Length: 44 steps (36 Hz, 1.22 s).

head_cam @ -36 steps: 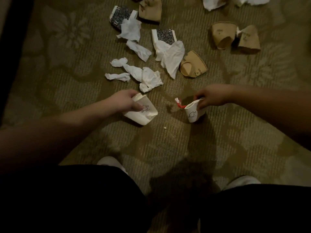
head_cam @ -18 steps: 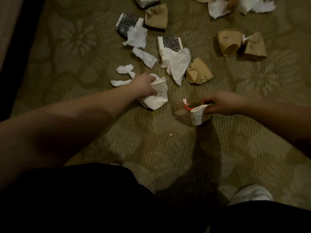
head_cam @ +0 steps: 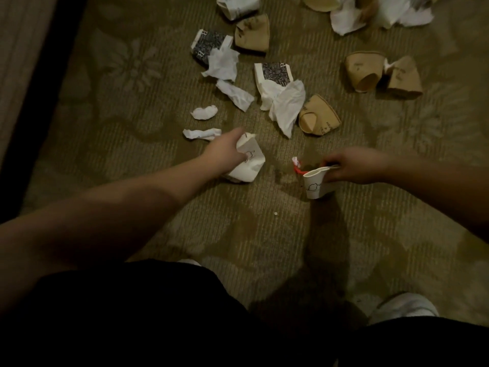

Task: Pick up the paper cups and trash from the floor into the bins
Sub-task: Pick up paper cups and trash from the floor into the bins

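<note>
My left hand (head_cam: pixel 225 152) grips a crushed white paper cup (head_cam: pixel 248 165) with a small drawing on it, low over the carpet. My right hand (head_cam: pixel 352 165) pinches the rim of a second white cup (head_cam: pixel 313 185), and a red and white scrap (head_cam: pixel 297 165) sticks out of that cup. Just beyond my left hand lie two small crumpled tissues (head_cam: pixel 203 112) (head_cam: pixel 202 133). Farther out are more tissues (head_cam: pixel 234 94) (head_cam: pixel 285 104), two black-patterned cups (head_cam: pixel 207 45) (head_cam: pixel 275 72) and a brown cup (head_cam: pixel 317 117). No bin is in view.
More brown cups (head_cam: pixel 363 71) (head_cam: pixel 403 80) (head_cam: pixel 252 33) lie at the back, with a white cup (head_cam: pixel 238 6) and a heap of paper (head_cam: pixel 370 11) at the top edge. A dark border strip (head_cam: pixel 39 88) runs along the left. My white shoe (head_cam: pixel 404 305) stands at lower right.
My left hand carried its cup forward to the tissue pile. The large crumpled tissue that lay there is gone from the carpet. My right hand kept its cup in about the same spot.
</note>
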Each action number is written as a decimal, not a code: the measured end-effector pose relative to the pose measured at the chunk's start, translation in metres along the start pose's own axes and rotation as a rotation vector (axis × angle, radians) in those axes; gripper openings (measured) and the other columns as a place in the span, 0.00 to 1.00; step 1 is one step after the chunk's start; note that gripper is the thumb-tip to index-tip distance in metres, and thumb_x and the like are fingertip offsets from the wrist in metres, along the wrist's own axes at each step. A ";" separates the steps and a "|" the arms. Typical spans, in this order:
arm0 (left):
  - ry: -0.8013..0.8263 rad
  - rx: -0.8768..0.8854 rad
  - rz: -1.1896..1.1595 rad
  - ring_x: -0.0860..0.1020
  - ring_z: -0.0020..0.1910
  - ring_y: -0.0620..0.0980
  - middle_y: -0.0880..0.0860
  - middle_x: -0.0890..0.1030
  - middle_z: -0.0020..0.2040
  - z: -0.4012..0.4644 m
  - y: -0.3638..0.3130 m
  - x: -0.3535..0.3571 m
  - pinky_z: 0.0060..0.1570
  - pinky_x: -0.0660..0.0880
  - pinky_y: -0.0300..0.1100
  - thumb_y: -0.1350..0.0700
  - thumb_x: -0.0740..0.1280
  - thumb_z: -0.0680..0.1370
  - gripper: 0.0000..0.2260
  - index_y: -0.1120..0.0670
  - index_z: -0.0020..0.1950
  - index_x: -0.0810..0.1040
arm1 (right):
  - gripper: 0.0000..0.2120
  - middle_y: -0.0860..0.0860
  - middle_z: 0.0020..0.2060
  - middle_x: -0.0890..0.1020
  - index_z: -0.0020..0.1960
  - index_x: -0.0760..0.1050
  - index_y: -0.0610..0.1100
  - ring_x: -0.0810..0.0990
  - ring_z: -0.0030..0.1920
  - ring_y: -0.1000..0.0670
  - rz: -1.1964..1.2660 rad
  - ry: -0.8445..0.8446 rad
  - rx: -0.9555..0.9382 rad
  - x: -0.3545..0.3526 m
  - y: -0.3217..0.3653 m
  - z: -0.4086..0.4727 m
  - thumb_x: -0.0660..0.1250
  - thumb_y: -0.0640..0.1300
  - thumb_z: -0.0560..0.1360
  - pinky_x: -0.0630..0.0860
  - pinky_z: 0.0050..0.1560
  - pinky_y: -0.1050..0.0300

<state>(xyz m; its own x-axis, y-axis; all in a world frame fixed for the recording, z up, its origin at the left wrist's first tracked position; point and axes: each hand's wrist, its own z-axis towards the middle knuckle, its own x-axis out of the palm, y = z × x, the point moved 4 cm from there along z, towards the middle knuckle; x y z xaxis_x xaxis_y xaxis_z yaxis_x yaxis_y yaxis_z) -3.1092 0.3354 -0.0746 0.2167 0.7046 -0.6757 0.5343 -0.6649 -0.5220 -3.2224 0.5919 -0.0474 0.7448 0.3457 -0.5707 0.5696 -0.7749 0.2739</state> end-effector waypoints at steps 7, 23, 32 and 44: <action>-0.015 -0.049 -0.140 0.74 0.65 0.53 0.54 0.75 0.67 -0.018 0.025 -0.011 0.54 0.67 0.39 0.54 0.73 0.75 0.30 0.50 0.74 0.66 | 0.10 0.51 0.50 0.81 0.58 0.78 0.51 0.79 0.50 0.50 0.001 0.003 -0.005 -0.003 0.010 0.007 0.69 0.51 0.78 0.77 0.54 0.45; 0.058 -0.329 -0.192 0.75 0.59 0.52 0.55 0.76 0.67 0.006 0.074 -0.050 0.51 0.69 0.43 0.54 0.76 0.74 0.31 0.56 0.73 0.67 | 0.06 0.55 0.45 0.79 0.52 0.77 0.56 0.77 0.48 0.52 0.081 -0.064 -0.038 -0.013 0.033 0.028 0.71 0.52 0.76 0.76 0.50 0.50; 0.080 -0.334 -0.148 0.76 0.54 0.51 0.54 0.79 0.63 0.010 0.077 -0.050 0.54 0.72 0.45 0.53 0.75 0.74 0.25 0.55 0.69 0.73 | 0.06 0.55 0.48 0.79 0.51 0.75 0.57 0.77 0.50 0.52 0.073 -0.028 -0.057 -0.007 0.034 0.032 0.70 0.49 0.77 0.73 0.49 0.53; 0.024 -0.381 -0.360 0.79 0.58 0.54 0.51 0.80 0.61 -0.004 0.076 -0.043 0.59 0.76 0.57 0.55 0.76 0.72 0.27 0.49 0.68 0.73 | 0.09 0.51 0.52 0.80 0.57 0.78 0.53 0.77 0.52 0.50 0.086 -0.004 -0.015 -0.008 0.018 0.019 0.71 0.49 0.77 0.76 0.54 0.48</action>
<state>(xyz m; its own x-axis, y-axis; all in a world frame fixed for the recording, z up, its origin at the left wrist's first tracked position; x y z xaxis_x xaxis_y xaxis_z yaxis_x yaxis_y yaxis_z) -3.0746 0.2557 -0.0826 -0.0190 0.8803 -0.4741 0.8368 -0.2455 -0.4894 -3.2244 0.5647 -0.0528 0.7899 0.2759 -0.5477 0.5085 -0.7939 0.3334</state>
